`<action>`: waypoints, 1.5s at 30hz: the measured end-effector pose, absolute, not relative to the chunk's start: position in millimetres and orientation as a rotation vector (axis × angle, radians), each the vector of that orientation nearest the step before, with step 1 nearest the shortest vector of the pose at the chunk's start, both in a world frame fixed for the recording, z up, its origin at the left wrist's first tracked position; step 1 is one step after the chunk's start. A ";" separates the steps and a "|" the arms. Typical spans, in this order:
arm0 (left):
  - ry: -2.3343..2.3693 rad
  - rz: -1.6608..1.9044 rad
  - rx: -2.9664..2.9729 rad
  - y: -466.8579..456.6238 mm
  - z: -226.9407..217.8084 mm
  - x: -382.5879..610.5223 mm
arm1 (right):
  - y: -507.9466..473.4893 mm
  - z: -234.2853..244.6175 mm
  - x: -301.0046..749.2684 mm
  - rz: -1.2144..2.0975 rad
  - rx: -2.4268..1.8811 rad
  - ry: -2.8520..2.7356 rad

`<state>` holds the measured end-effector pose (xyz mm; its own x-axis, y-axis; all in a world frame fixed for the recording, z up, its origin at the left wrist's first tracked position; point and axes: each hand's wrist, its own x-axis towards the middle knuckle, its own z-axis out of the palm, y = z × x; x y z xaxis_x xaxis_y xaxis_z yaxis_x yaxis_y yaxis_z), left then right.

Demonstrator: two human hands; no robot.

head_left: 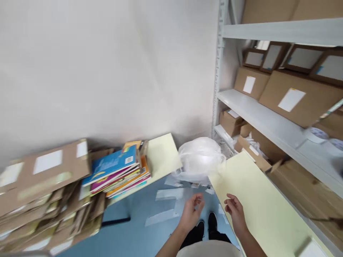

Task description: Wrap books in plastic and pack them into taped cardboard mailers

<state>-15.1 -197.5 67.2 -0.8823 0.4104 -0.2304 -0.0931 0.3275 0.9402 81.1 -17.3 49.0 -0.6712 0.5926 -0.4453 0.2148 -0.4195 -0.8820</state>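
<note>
My left hand [192, 211] hangs over the floor with its fingers loosely bent and a gap beside the thumb; nothing shows in it. Level with it, my right hand [237, 212] hovers by the left edge of a pale yellow table [257, 192], fingers half curled and apart, also without anything in them. Beyond both hands lies a bulging white plastic bag [200, 157]. Left of my left hand, a stack of colourful books [115, 167] rests on another pale yellow table [162, 153].
Flattened cardboard packages [50, 171] with white labels are piled at the left. A metal shelf [257, 107] along the right holds labelled cardboard boxes [300, 94]. Tape rolls [317, 135] lie on it. Pale strips [168, 194] lie on the blue floor [134, 235]. A white wall stands behind.
</note>
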 end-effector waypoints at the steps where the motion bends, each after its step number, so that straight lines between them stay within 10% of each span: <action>1: 2.213 1.575 0.264 -199.7 69.3 -16.2 | -13.9 47.4 70.8 2.192 -1.091 -1.567; 45: 2.559 1.671 0.101 -468.0 50.4 -196.7 | -255.0 53.4 -195.2 2.309 -0.425 -2.421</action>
